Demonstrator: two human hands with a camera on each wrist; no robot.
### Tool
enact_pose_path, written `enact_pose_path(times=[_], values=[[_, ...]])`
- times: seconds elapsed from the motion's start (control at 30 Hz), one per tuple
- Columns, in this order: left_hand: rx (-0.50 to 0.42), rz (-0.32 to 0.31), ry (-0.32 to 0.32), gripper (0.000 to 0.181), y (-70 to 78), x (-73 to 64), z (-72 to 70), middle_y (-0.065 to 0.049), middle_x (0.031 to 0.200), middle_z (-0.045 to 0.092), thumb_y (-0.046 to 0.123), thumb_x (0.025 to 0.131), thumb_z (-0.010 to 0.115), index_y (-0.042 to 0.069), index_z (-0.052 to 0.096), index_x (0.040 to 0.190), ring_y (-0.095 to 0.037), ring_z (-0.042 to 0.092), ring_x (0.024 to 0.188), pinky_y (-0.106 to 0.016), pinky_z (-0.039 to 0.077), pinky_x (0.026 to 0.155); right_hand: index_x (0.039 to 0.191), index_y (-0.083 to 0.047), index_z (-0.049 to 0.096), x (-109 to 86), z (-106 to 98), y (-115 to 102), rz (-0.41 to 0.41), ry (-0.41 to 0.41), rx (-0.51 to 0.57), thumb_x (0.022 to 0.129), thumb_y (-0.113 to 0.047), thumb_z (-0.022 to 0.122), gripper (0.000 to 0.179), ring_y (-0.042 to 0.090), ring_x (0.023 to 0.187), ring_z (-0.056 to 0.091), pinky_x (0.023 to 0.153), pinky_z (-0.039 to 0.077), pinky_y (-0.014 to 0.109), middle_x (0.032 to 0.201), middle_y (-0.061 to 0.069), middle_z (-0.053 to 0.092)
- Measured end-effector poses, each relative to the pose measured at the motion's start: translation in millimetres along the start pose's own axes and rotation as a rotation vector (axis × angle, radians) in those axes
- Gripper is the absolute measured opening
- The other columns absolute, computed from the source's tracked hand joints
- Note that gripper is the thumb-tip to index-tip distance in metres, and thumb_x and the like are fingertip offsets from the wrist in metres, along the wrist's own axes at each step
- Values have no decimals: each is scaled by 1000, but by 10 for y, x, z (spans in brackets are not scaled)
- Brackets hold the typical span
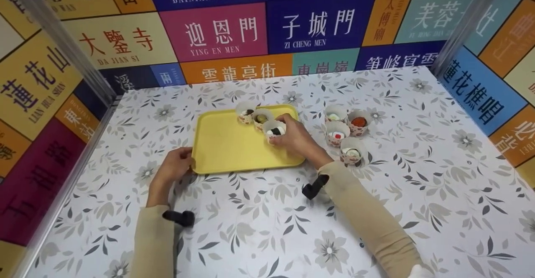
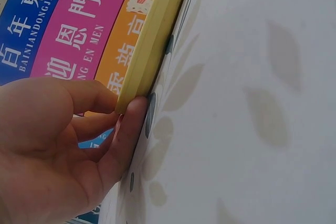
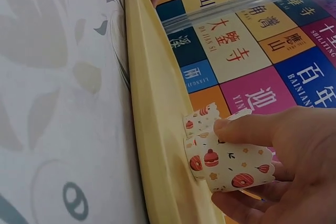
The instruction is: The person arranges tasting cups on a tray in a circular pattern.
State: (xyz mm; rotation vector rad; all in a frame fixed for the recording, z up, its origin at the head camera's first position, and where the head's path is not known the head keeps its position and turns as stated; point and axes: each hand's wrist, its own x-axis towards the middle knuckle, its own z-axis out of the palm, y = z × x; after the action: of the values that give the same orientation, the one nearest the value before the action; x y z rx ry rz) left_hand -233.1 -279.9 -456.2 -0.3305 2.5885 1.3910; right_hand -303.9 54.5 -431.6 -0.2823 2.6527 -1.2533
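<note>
Head view, with the clock dial centred on the yellow tray and twelve toward the sign-covered wall. The tray lies flat on the floral tabletop, its long axis running from nearly nine to three o'clock, the three o'clock end slightly farther from the wearer. The right hand pinches a paper cup between thumb and fingers over the tray, between two and three o'clock. This cup is nearly upright, its long axis close to vertical and its scalloped mouth upward; in the right wrist view that mouth points to about three o'clock. Whether its base meets the tray is hard to judge, since neighbouring cups and the fingers crowd the view. An olive-filled cup stands just beside it at one o'clock, and a brown-and-white-filled cup at twelve. Between eight and nine o'clock, the left hand pinches the tray's edge, one finger beneath. Off the tray, around three o'clock, four upright cups form a cluster, one with an orange-red filling.
</note>
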Motion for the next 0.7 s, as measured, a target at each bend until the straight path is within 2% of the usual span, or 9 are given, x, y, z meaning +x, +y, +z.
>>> enact_pose_path(times=[0.27, 0.7], values=[[-56, 38, -16, 53, -14, -21, -2, -27, 131, 58, 1, 94, 44, -7, 44, 147, -11, 63, 81, -23, 55, 68, 139, -9, 49, 19, 89, -26, 31, 13, 9, 82, -15, 82, 66, 29, 132, 51, 113, 40, 41, 146, 13, 54], [-28, -12, -4, 53, -2, -2, 7, -21, 128, 59, 3, 94, 45, -4, 46, 147, -13, 62, 86, -22, 54, 69, 139, -9, 50, 6, 114, 14, 23, 23, 49, 79, -6, 80, 67, 31, 133, 51, 115, 38, 42, 145, 13, 54]])
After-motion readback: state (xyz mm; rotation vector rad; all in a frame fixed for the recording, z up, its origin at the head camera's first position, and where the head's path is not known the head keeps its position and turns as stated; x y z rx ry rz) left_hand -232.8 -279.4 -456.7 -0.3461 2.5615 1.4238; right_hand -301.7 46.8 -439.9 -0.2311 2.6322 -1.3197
